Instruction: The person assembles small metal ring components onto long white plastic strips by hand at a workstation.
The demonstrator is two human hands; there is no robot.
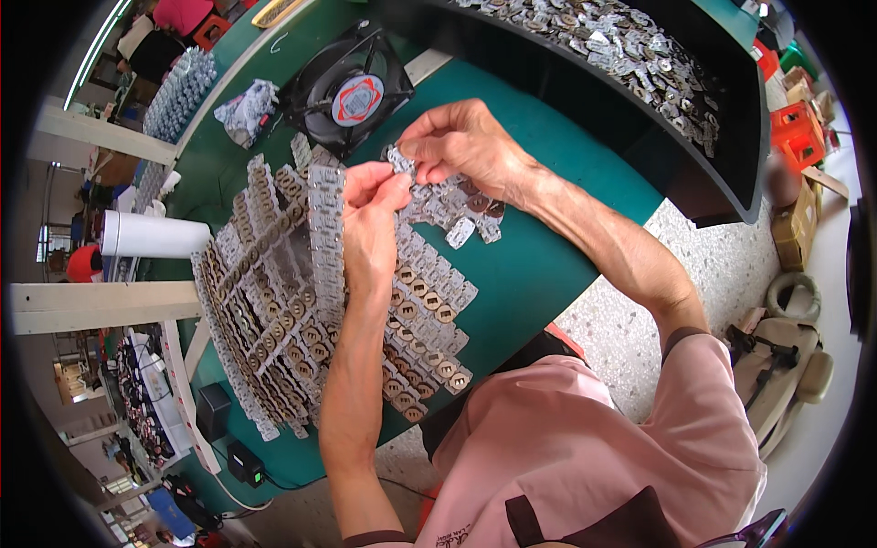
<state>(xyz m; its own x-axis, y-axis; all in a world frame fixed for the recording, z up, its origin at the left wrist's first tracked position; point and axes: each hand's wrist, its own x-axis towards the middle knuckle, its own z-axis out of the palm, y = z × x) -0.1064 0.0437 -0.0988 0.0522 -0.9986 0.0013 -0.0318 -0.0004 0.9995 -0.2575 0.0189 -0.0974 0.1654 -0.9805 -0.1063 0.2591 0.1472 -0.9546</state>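
Note:
In front of the fan, my right hand (461, 151) pinches a small silvery metal piece (400, 160) between thumb and fingers. My left hand (373, 205) is closed too, its thumb and index fingertip pressed together at the lower edge of that piece. Along the left hand's outer side runs a long row of joined grey pieces (327, 233); whether hidden fingers hold it, I cannot tell. Under and around the left forearm lie many stacked rows of similar pieces (274, 320), some with brass-coloured round parts. Loose pieces (461, 230) lie on the green tabletop (539, 260) below my right hand.
A black fan (352, 91) stands behind my hands, with a crumpled plastic bag (247, 111) to its left. At the far right, a large black tray (585, 114) holds many loose metal pieces. A white roll (155, 234) and a beige post (105, 306) border the left side.

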